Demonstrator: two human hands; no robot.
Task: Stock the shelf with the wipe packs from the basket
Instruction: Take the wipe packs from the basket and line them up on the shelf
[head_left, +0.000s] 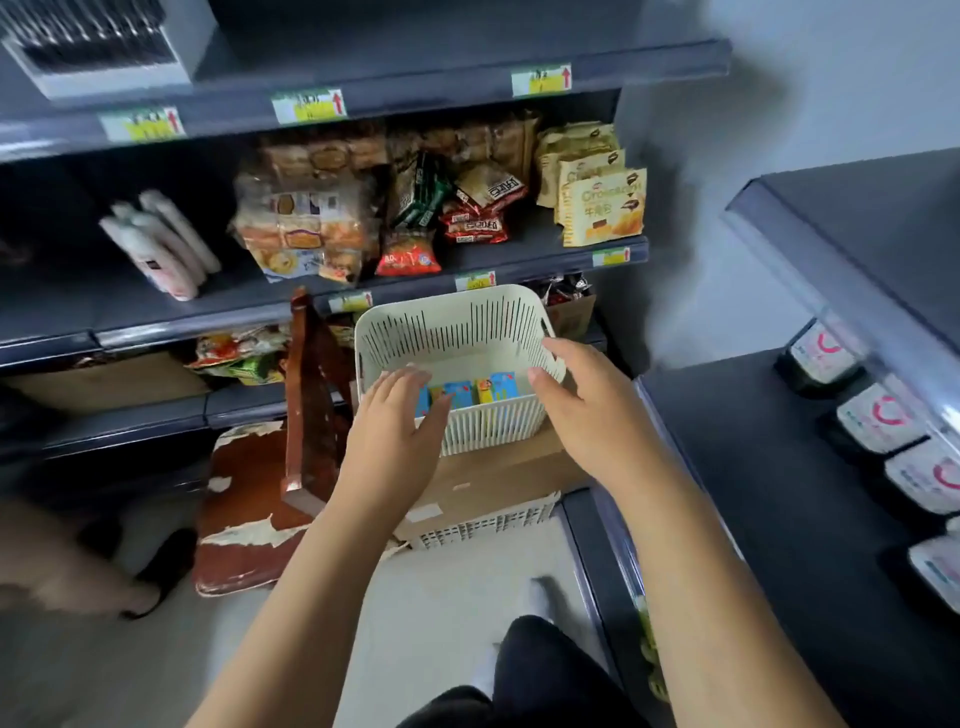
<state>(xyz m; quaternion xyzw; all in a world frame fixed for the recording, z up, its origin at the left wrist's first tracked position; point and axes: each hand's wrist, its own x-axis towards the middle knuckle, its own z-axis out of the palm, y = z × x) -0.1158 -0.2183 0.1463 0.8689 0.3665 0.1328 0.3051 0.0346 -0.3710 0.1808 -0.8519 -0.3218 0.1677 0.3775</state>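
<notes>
Both left hand (397, 421) and right hand (582, 400) poise, fingers released, over the centre-frame basket (457, 327); next probably means grasping wipe packs (462, 393)

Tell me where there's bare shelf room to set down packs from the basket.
The dark right-hand shelf is bare from its front rail up to the row of white packs along its far side. A smaller gap lies on the middle shelf between the white bottles and the bread bags. Rightward from there to the croissant packs it is crowded.
</notes>
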